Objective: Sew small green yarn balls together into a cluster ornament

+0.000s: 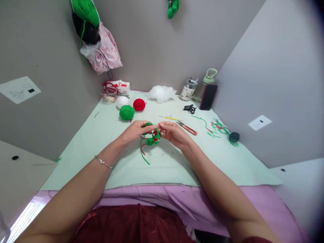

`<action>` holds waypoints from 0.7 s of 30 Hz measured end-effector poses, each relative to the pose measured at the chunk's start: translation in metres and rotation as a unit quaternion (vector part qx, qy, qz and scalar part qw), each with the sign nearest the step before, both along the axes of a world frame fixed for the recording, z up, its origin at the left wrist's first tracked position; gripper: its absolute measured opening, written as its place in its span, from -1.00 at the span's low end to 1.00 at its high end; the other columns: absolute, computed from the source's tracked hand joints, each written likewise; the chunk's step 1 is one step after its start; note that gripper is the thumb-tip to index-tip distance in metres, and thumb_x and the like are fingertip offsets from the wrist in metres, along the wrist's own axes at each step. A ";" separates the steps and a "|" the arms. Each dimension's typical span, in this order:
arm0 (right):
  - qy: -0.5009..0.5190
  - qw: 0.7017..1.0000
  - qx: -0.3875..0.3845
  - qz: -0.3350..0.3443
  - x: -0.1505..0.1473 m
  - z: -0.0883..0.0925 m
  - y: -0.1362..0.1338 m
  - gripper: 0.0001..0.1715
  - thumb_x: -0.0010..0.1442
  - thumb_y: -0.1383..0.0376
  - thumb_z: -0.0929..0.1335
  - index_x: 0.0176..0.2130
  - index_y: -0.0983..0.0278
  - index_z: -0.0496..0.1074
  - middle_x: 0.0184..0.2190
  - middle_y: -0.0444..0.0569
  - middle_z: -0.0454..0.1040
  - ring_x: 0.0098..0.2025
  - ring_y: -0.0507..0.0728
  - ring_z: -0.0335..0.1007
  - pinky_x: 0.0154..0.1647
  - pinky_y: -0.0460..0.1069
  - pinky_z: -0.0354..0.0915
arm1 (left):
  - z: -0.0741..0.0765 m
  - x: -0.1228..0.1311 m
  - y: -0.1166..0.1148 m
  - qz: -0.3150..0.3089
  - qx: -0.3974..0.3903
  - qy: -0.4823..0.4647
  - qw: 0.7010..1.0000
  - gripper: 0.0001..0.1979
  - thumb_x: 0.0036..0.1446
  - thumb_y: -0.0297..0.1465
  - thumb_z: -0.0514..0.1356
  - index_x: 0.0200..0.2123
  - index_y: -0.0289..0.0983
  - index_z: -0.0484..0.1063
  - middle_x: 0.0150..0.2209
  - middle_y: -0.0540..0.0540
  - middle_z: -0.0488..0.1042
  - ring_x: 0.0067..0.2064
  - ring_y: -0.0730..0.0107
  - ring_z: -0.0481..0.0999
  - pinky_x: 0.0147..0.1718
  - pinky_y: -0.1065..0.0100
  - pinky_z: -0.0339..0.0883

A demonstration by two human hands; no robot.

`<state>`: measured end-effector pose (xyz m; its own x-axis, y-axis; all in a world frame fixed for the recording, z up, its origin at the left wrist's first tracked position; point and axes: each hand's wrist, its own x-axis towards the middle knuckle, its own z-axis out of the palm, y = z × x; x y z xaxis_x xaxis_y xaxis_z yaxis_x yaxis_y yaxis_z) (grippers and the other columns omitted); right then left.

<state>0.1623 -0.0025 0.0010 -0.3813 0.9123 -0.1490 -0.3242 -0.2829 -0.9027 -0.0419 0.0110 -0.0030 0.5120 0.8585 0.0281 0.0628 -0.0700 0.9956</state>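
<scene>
My left hand [140, 131] is closed on a small green and red crocheted piece [153, 139], which hangs below its fingertips. Loose green and red yarn tails [144, 156] trail from the piece toward the table. Close beside it, my right hand [172, 133] has its thumb and fingers pinched together at the upper right edge of the piece. What lies in that pinch is too small to make out. Beyond the hands, a yellow-handled crochet hook [170, 118] and orange thread snips [187, 128] rest on the table.
Green [127, 112], red [139, 104] and white yarn balls [123, 102] sit at back left. White stuffing [161, 93], a pen jar [188, 90], a bottle [205, 86] and a phone [208, 97] line the back. Yarn scraps [219, 128] and black tape [234, 136] lie right.
</scene>
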 end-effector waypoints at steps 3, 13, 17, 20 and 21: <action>0.010 1.000 0.001 0.002 0.000 0.000 0.000 -0.73 -0.04 0.22 0.58 -0.40 0.34 0.55 -0.50 -0.15 0.50 -0.50 -0.10 0.34 -0.39 -0.17 0.30 | 0.001 0.001 0.000 -0.005 -0.002 0.001 1.000 -0.65 0.13 -0.10 0.29 -0.28 -0.30 0.57 -0.35 -0.06 0.49 -0.30 0.39 0.40 -0.30 0.35 0.24; 0.016 1.000 -0.019 -0.009 -0.001 0.002 0.000 -0.72 -0.07 0.25 0.59 -0.42 0.35 0.53 -0.49 -0.14 0.53 -0.51 -0.10 0.35 -0.38 -0.17 0.31 | 0.001 0.001 0.000 0.006 0.010 0.009 1.000 -0.62 0.07 -0.09 0.31 -0.28 -0.31 0.58 -0.34 -0.11 0.54 -0.28 0.30 0.48 -0.32 0.33 0.31; 0.018 1.000 -0.024 -0.009 0.000 0.001 0.000 -0.73 -0.07 0.26 0.59 -0.42 0.35 0.53 -0.50 -0.15 0.53 -0.51 -0.11 0.34 -0.37 -0.16 0.31 | 0.002 0.001 0.000 0.006 0.008 0.008 1.000 -0.64 0.04 -0.10 0.33 -0.32 -0.31 0.59 -0.35 -0.11 0.57 -0.28 0.29 0.50 -0.33 0.33 0.33; 0.021 0.999 -0.025 -0.007 0.001 0.000 0.000 -0.74 -0.05 0.27 0.59 -0.42 0.35 0.53 -0.49 -0.14 0.52 -0.51 -0.10 0.34 -0.37 -0.16 0.31 | 0.001 0.001 0.001 0.007 0.009 0.005 1.000 -0.66 0.02 -0.13 0.34 -0.31 -0.30 0.60 -0.35 -0.11 0.58 -0.27 0.28 0.52 -0.32 0.33 0.34; 0.022 0.999 -0.026 -0.007 0.001 0.000 0.000 -0.74 -0.05 0.27 0.59 -0.42 0.35 0.53 -0.49 -0.14 0.52 -0.51 -0.10 0.34 -0.36 -0.16 0.31 | 0.001 0.001 0.002 0.008 0.008 0.005 1.000 -0.66 0.02 -0.13 0.34 -0.30 -0.30 0.61 -0.35 -0.11 0.58 -0.26 0.27 0.52 -0.32 0.32 0.34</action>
<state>0.1630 -0.0021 0.0012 -0.3752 0.9093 -0.1800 -0.3672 -0.3240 -0.8719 -0.0412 0.0126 -0.0020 0.4991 0.8657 0.0379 0.0735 -0.0858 0.9936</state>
